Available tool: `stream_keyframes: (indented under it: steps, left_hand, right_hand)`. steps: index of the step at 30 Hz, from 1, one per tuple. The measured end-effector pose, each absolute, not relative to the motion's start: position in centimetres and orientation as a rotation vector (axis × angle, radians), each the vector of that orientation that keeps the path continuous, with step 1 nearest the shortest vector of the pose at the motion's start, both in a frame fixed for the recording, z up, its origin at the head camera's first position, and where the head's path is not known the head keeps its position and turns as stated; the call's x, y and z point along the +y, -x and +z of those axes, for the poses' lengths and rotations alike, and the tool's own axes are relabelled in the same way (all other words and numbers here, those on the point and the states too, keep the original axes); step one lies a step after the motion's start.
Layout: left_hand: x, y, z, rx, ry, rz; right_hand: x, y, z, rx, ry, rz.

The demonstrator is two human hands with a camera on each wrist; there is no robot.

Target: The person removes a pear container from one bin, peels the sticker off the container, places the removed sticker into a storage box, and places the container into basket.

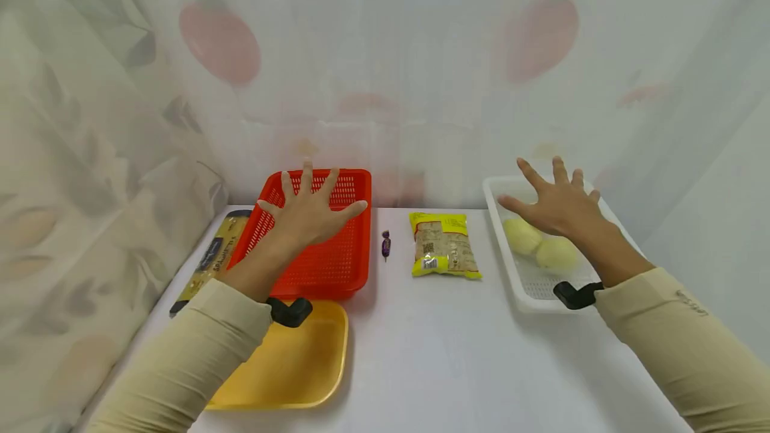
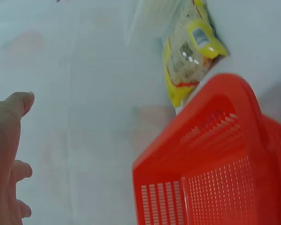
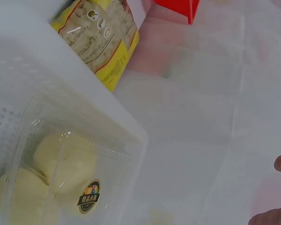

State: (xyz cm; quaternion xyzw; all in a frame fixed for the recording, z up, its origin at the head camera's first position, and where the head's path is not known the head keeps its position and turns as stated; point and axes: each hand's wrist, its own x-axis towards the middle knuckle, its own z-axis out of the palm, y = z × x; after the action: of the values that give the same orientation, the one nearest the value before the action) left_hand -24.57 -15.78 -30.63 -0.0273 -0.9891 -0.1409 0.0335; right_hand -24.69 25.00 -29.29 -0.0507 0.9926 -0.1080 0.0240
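Note:
My left hand [image 1: 309,216] is held with fingers spread above the red perforated basket [image 1: 359,246], holding nothing. My right hand [image 1: 562,206] has its fingers spread over the white basket [image 1: 511,272] and is likewise bare. Inside that white basket, a clear plastic box [image 3: 86,145] with a round label contains pale yellow round items [image 1: 522,236]. Between the two baskets lies a yellow-edged clear food packet [image 1: 445,246], its contents pale. A small purple wrapped candy [image 1: 386,246] is to the left of the packet, near the red basket.
A yellow tray [image 1: 325,373] stands in front of the red basket, partly under the left forearm. Left of the red basket lies a flat gold-and-black package [image 1: 210,259]. A printed curtain [image 1: 385,85] hangs behind the white table [image 1: 433,346].

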Motion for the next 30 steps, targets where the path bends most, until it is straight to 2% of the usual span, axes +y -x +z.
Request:
stream_keyframes:
  steps: [30]
  left_hand:
    - [-8.3,22.7,-32.4,-3.026,0.212,-0.500]
  right_hand:
    - [30.0,24.1,-30.3,3.167,0.172,-0.301]
